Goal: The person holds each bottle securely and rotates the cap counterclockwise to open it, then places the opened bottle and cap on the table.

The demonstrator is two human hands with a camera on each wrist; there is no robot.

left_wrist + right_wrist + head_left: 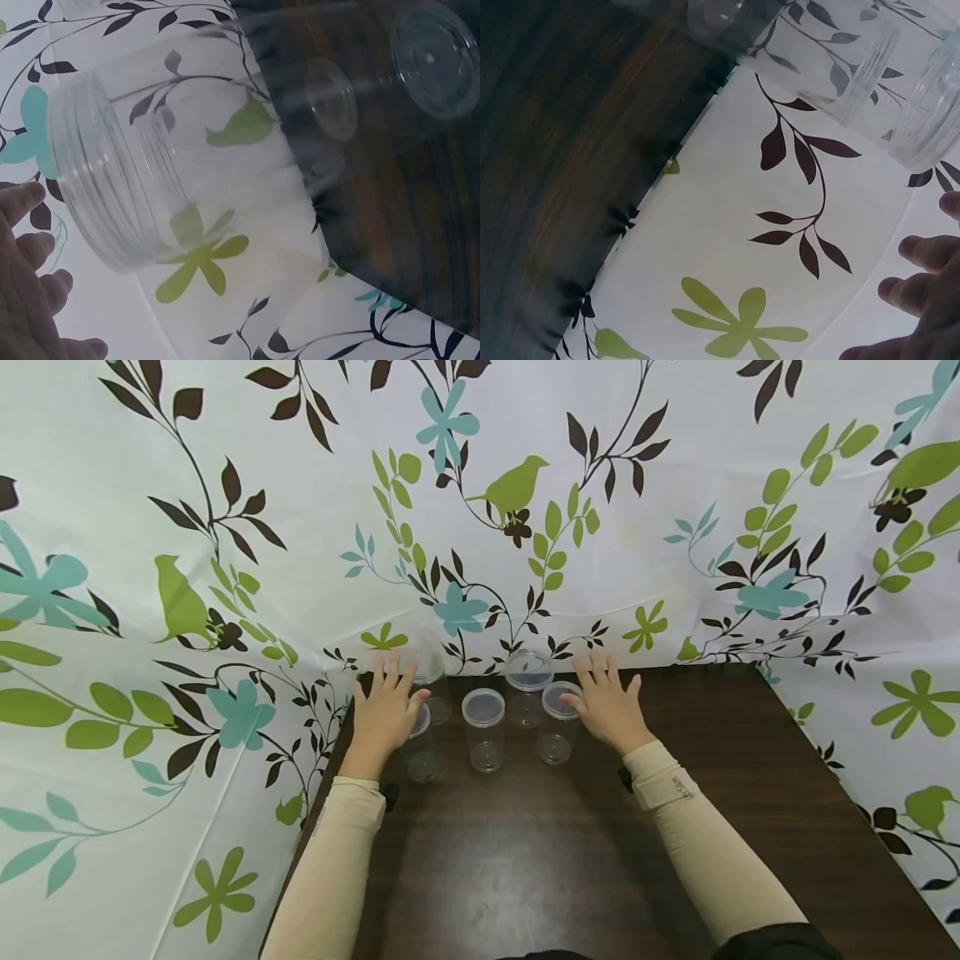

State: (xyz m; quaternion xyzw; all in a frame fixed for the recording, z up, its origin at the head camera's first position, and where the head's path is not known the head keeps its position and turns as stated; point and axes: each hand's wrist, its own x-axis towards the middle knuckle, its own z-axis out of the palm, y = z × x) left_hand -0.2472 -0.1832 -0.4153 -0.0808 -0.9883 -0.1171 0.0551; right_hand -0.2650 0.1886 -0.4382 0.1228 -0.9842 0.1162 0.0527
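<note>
Nearest, sleeves: two beige sleeves run up from the bottom edge of the head view toward mid-frame, well apart.
Table (525,860): dark wood, filling the lower centre of the frame.
Left hand (385,710): left of centre, fingers straight and spread, palm down, thumb at the lid of the near left jar (422,745); gripping nothing.
Right hand (609,703): right of centre, fingers straight and spread, thumb tip touching the lid of the right jar (558,735); gripping nothing.
Hands: apart, the jars between them.
Middle jar (483,730): clear, lidded, upright, near the centre of the frame between the two hands.
Far jars: tall jar (528,688) behind the middle jar, lidded; another clear jar (433,689) behind the left hand's fingers.
Left wrist view: clear jar (127,180) just beside the fingertips (30,247); contact cannot be told.
Backdrop (480,510): white cloth with leaves, flowers and birds, upper frame and both sides.
</note>
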